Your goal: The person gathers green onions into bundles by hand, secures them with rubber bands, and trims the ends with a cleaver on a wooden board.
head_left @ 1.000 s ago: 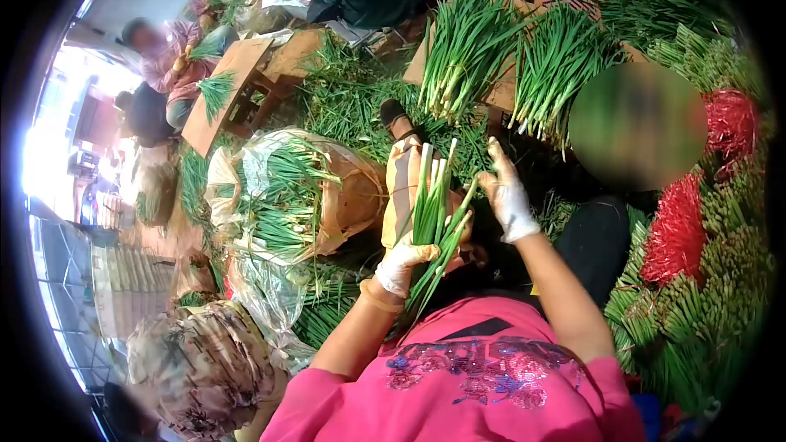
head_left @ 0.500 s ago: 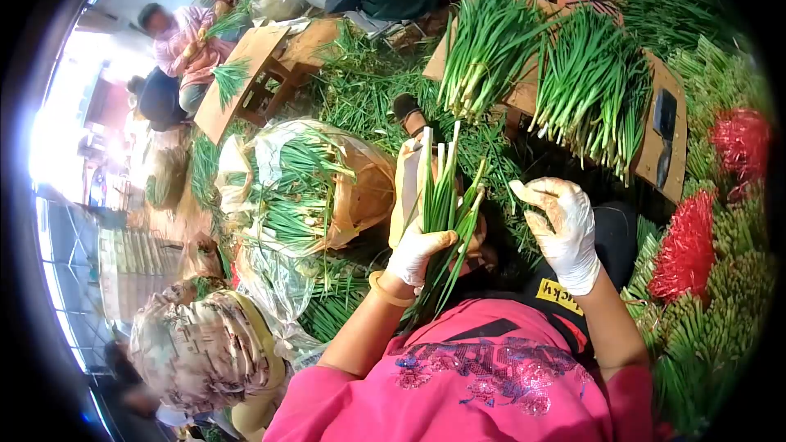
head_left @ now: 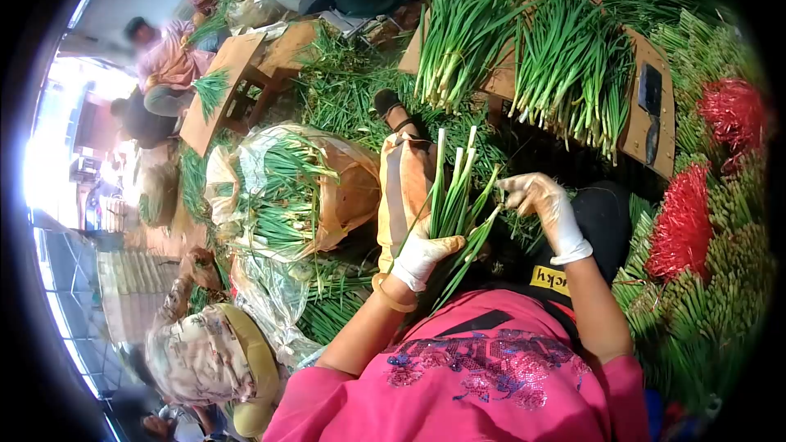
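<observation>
My gloved left hand (head_left: 425, 254) is closed around a small bunch of scallions (head_left: 449, 198), their pale stem ends pointing up and away from me. To its right, my gloved right hand (head_left: 547, 203) has its thumb and fingers bent together at the end of a scallion that leans out of the bunch. The fingertips partly cover that spot. Both hands are above my lap, in front of my pink top (head_left: 458, 376).
Beyond my hands, piles of scallions (head_left: 467, 37) lie on a wooden bench (head_left: 643, 131) with a dark phone-like object (head_left: 650, 88). A bag of scallions (head_left: 352, 192) stands left. Red plastic ties (head_left: 681, 225) rest on bundles at right. Co-workers (head_left: 172, 57) sit at left.
My right hand has moved left and its fingers have come to a scallion at the bunch's edge. My left hand still grips the bunch. The view has shifted slightly.
</observation>
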A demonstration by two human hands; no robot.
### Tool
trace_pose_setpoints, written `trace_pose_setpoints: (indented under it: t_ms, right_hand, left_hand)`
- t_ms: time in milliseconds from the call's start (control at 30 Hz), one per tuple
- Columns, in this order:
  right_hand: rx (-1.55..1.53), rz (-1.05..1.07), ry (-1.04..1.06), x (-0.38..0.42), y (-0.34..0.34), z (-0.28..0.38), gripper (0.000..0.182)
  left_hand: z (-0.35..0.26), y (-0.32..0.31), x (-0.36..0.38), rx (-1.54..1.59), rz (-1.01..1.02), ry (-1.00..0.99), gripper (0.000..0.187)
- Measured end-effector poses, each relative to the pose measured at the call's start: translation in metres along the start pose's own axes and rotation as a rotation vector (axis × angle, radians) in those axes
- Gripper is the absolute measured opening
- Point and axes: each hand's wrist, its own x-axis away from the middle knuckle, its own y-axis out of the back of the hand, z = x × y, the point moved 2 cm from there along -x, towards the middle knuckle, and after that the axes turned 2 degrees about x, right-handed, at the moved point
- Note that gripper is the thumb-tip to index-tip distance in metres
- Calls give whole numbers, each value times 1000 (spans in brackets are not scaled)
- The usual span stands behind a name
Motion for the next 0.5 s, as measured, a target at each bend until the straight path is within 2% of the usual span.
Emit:
trace_pose_setpoints:
  t_ms: [33,100,133,167,233,300,367,400,433,467,500]
  right_hand:
    - [-118,35,-92,9,-8,-4,33]
    - [38,144,-236,20,-23,-21,24]
    - [-8,136,-243,26,-27,-26,19]
    - [171,78,-135,26,-31,-26,24]
    - [-225,-137,-249,26,-24,-19,32]
    - [-388,-274,-238,21,-16,-9,39]
    - [-226,-219,-106,17,-14,-8,34]
    - [-273,-236,-178,17,-22,-7,29]
    - [-138,-249,-249,19,-22,-11,23]
    - [-301,-316,-80,13,-24,-18,24]
    - [-187,-329,18,14,-19,-19,26]
  left_hand:
    - [0,-2,-2,-26,2,8,63]
    - [6,1,-5,-30,9,63,50]
    - [8,2,-6,-34,11,90,44]
    - [4,-1,-6,-77,-8,54,43]
    - [-5,-11,-4,-161,-49,-20,41]
    - [2,-6,-7,-94,28,38,37]
    - [7,-3,-9,-107,94,171,35]
    - [10,-7,-11,-157,161,123,34]
    - [13,-10,-11,-92,145,121,33]
    - [14,-13,-10,-28,128,116,33]
    - [15,-14,-11,37,110,109,33]
